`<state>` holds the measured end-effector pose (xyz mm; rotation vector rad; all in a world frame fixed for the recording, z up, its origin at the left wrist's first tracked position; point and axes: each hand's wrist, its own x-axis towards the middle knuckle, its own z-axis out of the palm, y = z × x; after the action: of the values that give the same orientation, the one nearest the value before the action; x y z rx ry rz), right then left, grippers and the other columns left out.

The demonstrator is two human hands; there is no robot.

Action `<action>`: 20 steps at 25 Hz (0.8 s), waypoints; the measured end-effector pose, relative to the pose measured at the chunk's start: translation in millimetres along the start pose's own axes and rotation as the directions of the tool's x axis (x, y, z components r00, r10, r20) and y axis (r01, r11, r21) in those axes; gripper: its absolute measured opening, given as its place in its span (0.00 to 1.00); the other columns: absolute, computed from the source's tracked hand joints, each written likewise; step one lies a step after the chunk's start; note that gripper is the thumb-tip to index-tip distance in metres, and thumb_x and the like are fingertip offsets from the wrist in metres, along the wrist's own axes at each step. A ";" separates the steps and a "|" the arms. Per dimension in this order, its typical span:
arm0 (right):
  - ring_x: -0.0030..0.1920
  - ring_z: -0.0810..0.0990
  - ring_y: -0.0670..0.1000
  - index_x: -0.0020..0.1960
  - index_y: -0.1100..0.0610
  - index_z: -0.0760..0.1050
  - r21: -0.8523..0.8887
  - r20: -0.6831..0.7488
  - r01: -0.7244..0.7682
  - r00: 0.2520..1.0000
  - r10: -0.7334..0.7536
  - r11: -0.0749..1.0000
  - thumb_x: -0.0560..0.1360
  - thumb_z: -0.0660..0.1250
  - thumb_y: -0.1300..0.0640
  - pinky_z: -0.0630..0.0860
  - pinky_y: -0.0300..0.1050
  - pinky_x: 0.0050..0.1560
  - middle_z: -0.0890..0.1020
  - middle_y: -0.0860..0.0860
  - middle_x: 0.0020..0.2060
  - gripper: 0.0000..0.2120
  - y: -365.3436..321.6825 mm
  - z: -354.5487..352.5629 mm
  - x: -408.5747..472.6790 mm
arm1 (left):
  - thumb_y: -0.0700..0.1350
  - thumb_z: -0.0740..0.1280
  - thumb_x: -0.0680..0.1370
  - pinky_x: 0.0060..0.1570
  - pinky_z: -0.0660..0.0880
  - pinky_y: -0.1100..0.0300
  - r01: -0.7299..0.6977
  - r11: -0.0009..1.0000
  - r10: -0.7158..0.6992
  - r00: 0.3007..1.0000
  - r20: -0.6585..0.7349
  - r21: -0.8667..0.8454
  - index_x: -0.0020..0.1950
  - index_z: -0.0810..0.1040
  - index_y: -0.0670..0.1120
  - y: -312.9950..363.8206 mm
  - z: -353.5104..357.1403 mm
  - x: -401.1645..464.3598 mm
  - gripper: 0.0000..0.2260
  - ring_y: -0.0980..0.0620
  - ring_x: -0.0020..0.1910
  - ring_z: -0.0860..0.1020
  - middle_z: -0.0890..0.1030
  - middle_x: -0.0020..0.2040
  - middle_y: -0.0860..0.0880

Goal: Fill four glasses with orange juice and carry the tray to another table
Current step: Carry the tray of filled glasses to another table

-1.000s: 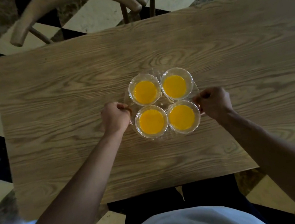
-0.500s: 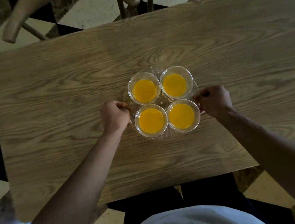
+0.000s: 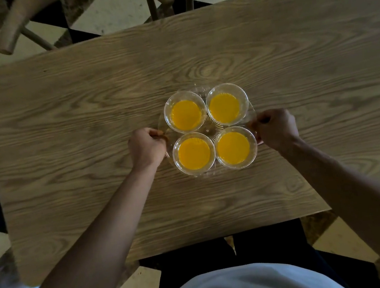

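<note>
A clear round tray (image 3: pixel 207 130) sits on the wooden table (image 3: pixel 85 108) near its middle. On it stand several clear glasses of orange juice in a square: far left (image 3: pixel 185 115), far right (image 3: pixel 224 108), near left (image 3: pixel 194 153) and near right (image 3: pixel 233 147). My left hand (image 3: pixel 146 146) is closed on the tray's left handle. My right hand (image 3: pixel 276 128) is closed on the right handle. Whether the tray touches the tabletop I cannot tell.
Wooden chairs (image 3: pixel 27 17) stand beyond the table's far edge, over a black and cream checkered floor (image 3: pixel 110 11). My dark trousers and pale shirt (image 3: pixel 247 284) are at the table's near edge.
Both hands keep their grip on the tray handles. The tray and hands stay in the same place on the table; only the camera has shifted slightly.
</note>
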<state>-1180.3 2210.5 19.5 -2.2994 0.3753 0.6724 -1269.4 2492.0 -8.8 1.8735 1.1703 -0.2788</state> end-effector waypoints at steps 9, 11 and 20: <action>0.29 0.86 0.50 0.41 0.58 0.86 -0.014 0.014 0.007 1.000 -0.007 1.000 0.74 0.74 0.62 0.86 0.49 0.34 0.87 0.53 0.32 0.04 2.1 -0.5 3.2 | 0.33 0.70 0.73 0.42 0.86 0.41 -0.017 1.000 0.017 1.000 0.018 -0.024 0.43 0.85 0.43 -1.9 0.6 -2.4 0.07 0.40 0.36 0.87 0.87 0.39 0.42; 0.28 0.86 0.49 0.41 0.59 0.86 -0.020 0.031 0.005 1.000 -0.004 1.000 0.75 0.73 0.62 0.85 0.46 0.31 0.87 0.54 0.32 0.05 2.3 -1.8 5.3 | 0.33 0.72 0.74 0.40 0.86 0.40 -0.014 0.999 0.016 0.999 0.034 -0.049 0.44 0.85 0.43 -1.7 -1.5 -4.2 0.06 0.41 0.37 0.87 0.87 0.40 0.42; 0.35 0.87 0.53 0.37 0.59 0.86 -0.173 0.037 0.052 0.998 -0.046 0.984 0.73 0.73 0.58 0.86 0.51 0.41 0.86 0.54 0.32 0.07 -3.7 -5.2 0.0 | 0.38 0.73 0.76 0.48 0.85 0.41 -0.057 0.998 0.058 0.995 0.077 -0.016 0.42 0.83 0.50 -0.3 -8.4 -9.6 0.07 0.41 0.42 0.87 0.88 0.43 0.43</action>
<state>-1176.8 2209.5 24.7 -2.4500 0.2518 0.7433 -1276.8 2492.7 1.5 1.8648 1.0616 -0.3079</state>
